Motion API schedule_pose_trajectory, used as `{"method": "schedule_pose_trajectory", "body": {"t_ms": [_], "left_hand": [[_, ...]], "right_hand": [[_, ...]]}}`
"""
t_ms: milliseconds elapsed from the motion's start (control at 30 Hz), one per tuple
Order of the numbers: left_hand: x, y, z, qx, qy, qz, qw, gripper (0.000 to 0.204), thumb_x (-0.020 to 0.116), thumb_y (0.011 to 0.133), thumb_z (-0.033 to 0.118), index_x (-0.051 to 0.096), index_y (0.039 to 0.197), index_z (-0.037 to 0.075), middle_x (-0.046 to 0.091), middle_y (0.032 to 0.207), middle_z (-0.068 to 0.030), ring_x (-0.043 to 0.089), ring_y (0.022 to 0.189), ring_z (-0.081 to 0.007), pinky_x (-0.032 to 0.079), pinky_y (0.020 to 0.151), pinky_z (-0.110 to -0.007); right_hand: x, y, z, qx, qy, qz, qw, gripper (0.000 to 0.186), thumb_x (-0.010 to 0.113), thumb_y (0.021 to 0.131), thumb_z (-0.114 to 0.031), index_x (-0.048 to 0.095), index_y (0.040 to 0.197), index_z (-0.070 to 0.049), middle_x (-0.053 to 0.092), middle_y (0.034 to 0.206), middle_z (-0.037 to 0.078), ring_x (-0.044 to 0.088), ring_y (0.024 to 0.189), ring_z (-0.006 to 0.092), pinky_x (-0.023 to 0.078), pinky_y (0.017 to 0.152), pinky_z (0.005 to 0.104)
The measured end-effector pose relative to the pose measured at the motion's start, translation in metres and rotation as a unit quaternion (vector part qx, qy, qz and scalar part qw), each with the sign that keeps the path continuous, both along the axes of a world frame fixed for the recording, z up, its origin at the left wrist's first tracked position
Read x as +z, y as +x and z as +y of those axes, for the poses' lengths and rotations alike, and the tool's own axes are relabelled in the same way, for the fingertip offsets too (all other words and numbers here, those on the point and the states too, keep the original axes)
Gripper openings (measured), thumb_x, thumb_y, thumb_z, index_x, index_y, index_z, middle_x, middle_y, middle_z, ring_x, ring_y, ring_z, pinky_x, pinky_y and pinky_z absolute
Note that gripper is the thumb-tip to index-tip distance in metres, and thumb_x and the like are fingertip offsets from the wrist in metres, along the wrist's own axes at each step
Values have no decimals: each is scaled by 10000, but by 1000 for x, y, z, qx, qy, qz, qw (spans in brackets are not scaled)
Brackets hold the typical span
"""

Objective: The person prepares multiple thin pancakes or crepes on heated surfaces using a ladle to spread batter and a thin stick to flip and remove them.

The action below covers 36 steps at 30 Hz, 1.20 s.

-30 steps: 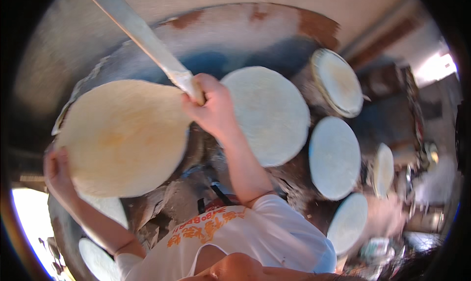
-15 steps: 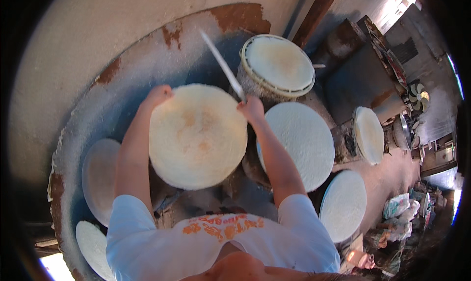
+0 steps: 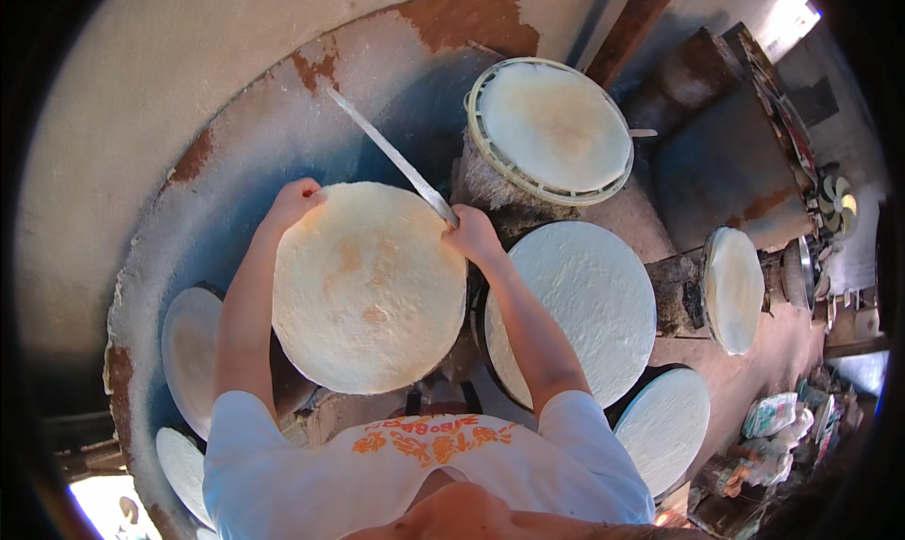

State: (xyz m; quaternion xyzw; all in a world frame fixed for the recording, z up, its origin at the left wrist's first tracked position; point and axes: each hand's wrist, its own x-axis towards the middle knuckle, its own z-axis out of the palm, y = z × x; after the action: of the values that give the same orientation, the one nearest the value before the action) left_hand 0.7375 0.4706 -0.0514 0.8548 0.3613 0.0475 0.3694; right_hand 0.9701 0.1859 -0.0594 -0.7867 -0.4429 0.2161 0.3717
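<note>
A large, thin round flatbread [image 3: 368, 290], pale with browned patches, is held up in front of my chest, its face toward me. My left hand [image 3: 298, 201] is closed on its far left rim. At its far right rim is my right hand [image 3: 473, 236], fingers wrapped round the end of a long, pale flat stick [image 3: 391, 156] that slants away to the left. Whether the right fingers also pinch the bread's rim, I cannot tell. Just right of my right forearm, a white round of batter [image 3: 577, 309] covers a dark round griddle.
Several browned flatbreads [image 3: 554, 125] lie stacked on a round rack at the far right. Another white round [image 3: 664, 429] sits at the near right, and a pale disc [image 3: 191, 356] at the left. A curved, rust-patched wall [image 3: 330, 64] bends round the far left. Bags [image 3: 773, 417] lie at the lower right.
The flatbread has come slightly nearer to me, both hands moving with it. The stick has swung further left and lies flatter. The whole view has shifted a little.
</note>
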Motion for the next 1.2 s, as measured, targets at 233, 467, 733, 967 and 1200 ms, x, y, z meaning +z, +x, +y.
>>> {"method": "schedule_pose_trajectory", "body": {"t_ms": [233, 467, 733, 967, 1200], "left_hand": [[40, -16, -49, 11, 69, -90, 993, 118, 661, 816, 114, 603, 822, 12, 575, 727, -61, 543, 664, -159, 443, 628, -288], [115, -56, -155, -4, 267, -220, 938, 105, 650, 753, -30, 554, 788, -3, 574, 793, -99, 559, 730, -256, 443, 678, -317], [154, -146, -252, -15, 263, -265, 928, 211, 646, 692, -108, 576, 857, 4, 618, 888, -140, 648, 826, -267, 517, 744, -331], [250, -114, -208, -19, 138, -240, 961, 50, 615, 818, 51, 573, 825, 24, 604, 815, -38, 560, 722, -98, 442, 638, -259], [287, 95, -122, -118, 36, -265, 956, 119, 614, 891, 165, 565, 882, 57, 545, 777, 39, 493, 708, -26, 412, 634, -191]], "right_hand": [[20, -11, 0, -21, -28, -32, 999, 197, 656, 604, -80, 573, 759, 9, 603, 892, 232, 570, 897, 394, 458, 749, 435], [17, -30, -39, -136, 149, -7, 980, 332, 707, 610, -93, 637, 920, 3, 608, 943, 202, 564, 927, 395, 469, 790, 427], [68, -56, -103, -20, 113, 300, 947, 262, 622, 720, 54, 672, 966, -22, 574, 712, -12, 492, 607, 49, 404, 542, 210], [146, -62, -138, -87, 108, 274, 952, 188, 742, 711, 14, 592, 823, -8, 570, 637, 10, 516, 498, 63, 424, 445, 217], [185, 107, -96, -116, 184, 120, 969, 196, 734, 715, -66, 549, 766, -26, 545, 629, 34, 524, 485, 119, 423, 457, 270]]}}
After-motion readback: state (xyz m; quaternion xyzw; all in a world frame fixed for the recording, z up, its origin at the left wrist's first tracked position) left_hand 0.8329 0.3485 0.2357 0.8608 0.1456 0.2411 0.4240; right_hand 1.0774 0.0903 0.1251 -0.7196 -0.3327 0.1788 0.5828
